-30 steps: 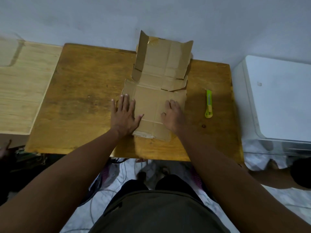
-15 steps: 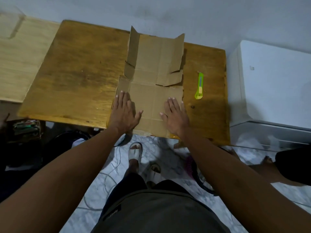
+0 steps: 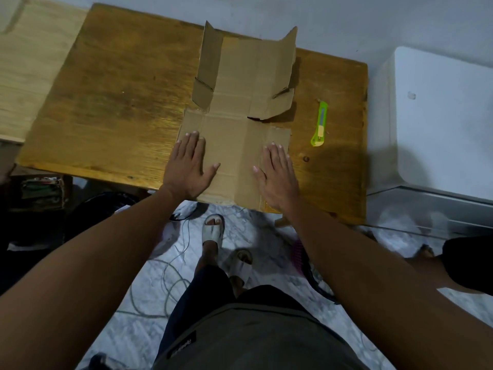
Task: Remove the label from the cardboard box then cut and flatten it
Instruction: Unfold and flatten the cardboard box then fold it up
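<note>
Table [image 3: 112, 102]: one, brown wood, under both hands.
Left hand [image 3: 188, 166]: one; palm down, fingers [image 3: 190, 141] straight and together, thumb spread; pressing the near left panel, gripping nothing.
Cardboard box [image 3: 240, 108]: one, cut open; near half lies flat between and under the fingertips of both hands, far half has two side flaps standing up beyond them.
Right hand [image 3: 277, 174]: one; flat, fingers [image 3: 276, 153] extended, pressing the near right panel, gripping nothing.
Utility knife [image 3: 320, 124]: one, green, on the table just right of the right fingertips, apart from them.
White appliance [image 3: 440, 116]: one, far right.
</note>
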